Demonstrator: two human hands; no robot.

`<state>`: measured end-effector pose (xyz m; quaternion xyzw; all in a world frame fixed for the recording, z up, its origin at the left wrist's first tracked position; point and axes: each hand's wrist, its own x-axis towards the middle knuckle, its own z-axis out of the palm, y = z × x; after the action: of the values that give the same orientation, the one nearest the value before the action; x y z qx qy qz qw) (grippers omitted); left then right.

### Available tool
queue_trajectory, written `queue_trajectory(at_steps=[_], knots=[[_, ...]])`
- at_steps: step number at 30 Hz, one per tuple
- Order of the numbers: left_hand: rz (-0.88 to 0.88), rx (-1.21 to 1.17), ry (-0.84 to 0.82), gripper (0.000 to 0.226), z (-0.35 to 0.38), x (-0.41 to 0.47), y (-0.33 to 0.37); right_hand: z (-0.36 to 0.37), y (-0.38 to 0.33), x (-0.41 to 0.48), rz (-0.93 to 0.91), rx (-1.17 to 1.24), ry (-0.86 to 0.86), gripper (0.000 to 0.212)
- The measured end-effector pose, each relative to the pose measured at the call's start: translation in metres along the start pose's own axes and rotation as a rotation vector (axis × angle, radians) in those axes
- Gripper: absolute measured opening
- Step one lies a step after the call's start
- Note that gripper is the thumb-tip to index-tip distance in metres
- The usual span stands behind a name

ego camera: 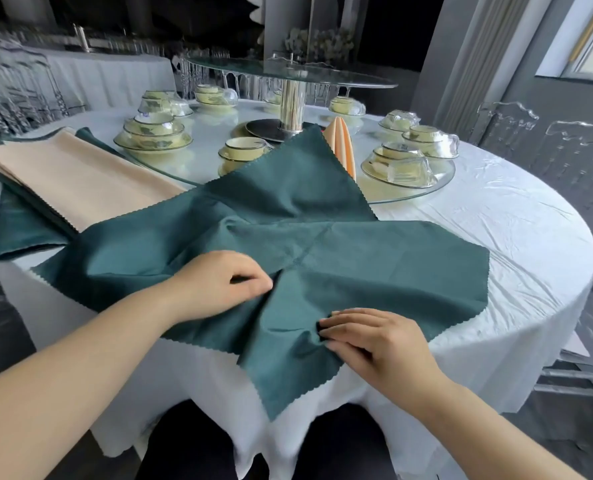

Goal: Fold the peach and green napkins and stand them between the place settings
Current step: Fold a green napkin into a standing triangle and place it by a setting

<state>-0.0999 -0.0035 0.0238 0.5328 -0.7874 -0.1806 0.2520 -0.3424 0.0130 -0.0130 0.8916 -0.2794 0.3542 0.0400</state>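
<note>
Mid-frame, a matte green napkin (322, 244) with zigzag-cut edges lies creased over the white-clothed desk (496, 237); it may be two cloths overlapped. The left hand (219, 282) pinches a fold at its middle, and the right hand (374, 341) pinches its near edge. Upper left lies a flat peach stack (73, 174). One pleated peach napkin (342, 140) stands upper centre.

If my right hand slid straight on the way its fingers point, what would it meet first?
Likely the left hand: the right hand points leftward over the dark green zigzag-edged cloth napkin it pinches, with only bunched cloth between them. Depth is unclear.
</note>
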Motion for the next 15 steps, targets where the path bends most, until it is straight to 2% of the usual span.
queue_trajectory(at_steps=[2, 3, 5, 7, 9, 11, 12, 13, 15], knots=[[0.028, 0.078, -0.091, 0.091, -0.007, -0.022, 0.002, -0.011, 0.000, 0.008, 0.187, 0.174, 0.009, 0.025], [0.056, 0.233, -0.102, 0.103, -0.005, -0.035, 0.002, -0.018, 0.001, 0.013, 0.300, 0.252, 0.025, 0.023], [0.186, 0.530, -0.061, 0.094, 0.005, -0.056, -0.005, -0.030, 0.003, 0.024, 0.481, 0.344, 0.110, 0.022], [0.235, 0.567, 0.052, 0.065, 0.014, -0.067, -0.009, -0.041, 0.004, 0.036, 0.545, 0.335, 0.162, 0.019], [0.307, 0.442, 0.182, 0.050, 0.018, -0.071, -0.009, -0.050, 0.002, 0.046, 0.554, 0.300, 0.105, 0.029], [0.225, 0.245, 0.241, 0.047, 0.014, -0.072, 0.006, -0.061, 0.001, 0.055, 0.602, 0.284, -0.038, 0.029], [0.123, 0.096, 0.237, 0.045, 0.005, -0.072, 0.013, -0.068, 0.002, 0.060, 0.637, 0.287, -0.128, 0.028], [0.005, -0.060, 0.187, 0.045, -0.003, -0.071, 0.019, -0.074, 0.003, 0.065, 0.679, 0.300, -0.215, 0.028], [-0.217, -0.408, -0.033, 0.027, -0.020, -0.070, 0.017, -0.082, 0.008, 0.073, 0.769, 0.371, -0.358, 0.029]])
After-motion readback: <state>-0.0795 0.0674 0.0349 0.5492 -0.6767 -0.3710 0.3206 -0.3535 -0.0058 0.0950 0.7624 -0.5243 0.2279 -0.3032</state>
